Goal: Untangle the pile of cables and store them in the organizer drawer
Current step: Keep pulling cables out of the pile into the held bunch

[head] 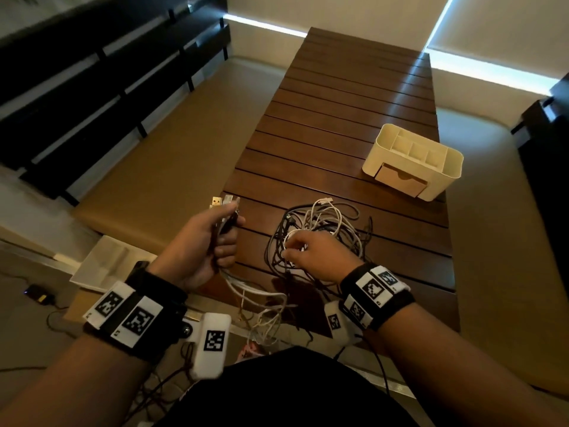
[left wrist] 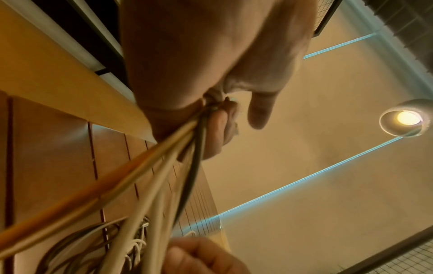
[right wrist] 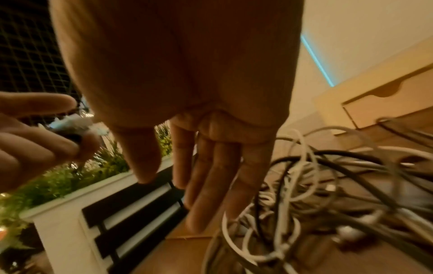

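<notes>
Early stage. Left hand (head: 203, 241) clamps a bunch of cable ends (head: 223, 203), plugs up. Right hand (head: 311, 252), fingers loose, is in the tangled pile (head: 323, 229) just beside it. Organizer (head: 414, 161) well beyond right hand; drawer (head: 400, 180) closed, nothing stored yet.

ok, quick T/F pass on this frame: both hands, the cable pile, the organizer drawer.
1. The left hand grips a bundle of cable ends. True.
2. The organizer drawer is pulled fully out. False: it looks pushed in.
3. The right hand reaches into the cable pile, fingers extended. True.
4. The pile holds only white cables. False: black and white ones are mixed.
5. The organizer sits on the floor. False: it stands on the wooden table.
</notes>
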The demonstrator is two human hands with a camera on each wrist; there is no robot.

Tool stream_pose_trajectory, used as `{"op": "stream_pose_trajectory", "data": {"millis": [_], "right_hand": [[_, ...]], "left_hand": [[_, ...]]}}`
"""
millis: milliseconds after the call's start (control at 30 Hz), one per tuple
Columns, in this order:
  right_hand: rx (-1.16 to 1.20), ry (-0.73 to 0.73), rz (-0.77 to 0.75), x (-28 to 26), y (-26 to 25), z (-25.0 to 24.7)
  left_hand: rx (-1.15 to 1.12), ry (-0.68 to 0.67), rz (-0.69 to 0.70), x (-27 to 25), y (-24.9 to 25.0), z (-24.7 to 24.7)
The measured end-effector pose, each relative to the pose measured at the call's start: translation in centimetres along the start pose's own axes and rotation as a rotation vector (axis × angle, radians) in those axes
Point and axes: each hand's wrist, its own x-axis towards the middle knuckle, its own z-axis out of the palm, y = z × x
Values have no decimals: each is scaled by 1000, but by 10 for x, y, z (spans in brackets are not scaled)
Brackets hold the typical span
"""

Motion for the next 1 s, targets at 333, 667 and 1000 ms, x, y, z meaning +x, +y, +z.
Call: {"op": "stream_pose_trajectory", "data": {"millis": [333,667,1000], "right_hand": [[256,-238,156,4,-1,15],[-124,-53,71,12,31,41],[273,-717,259,-2,25,68]], "left_hand": [[-106,-33,87,6,12,-10],[-148,-36,29,10,7,-18],[-115,-33,11,15,1,-25]]}}
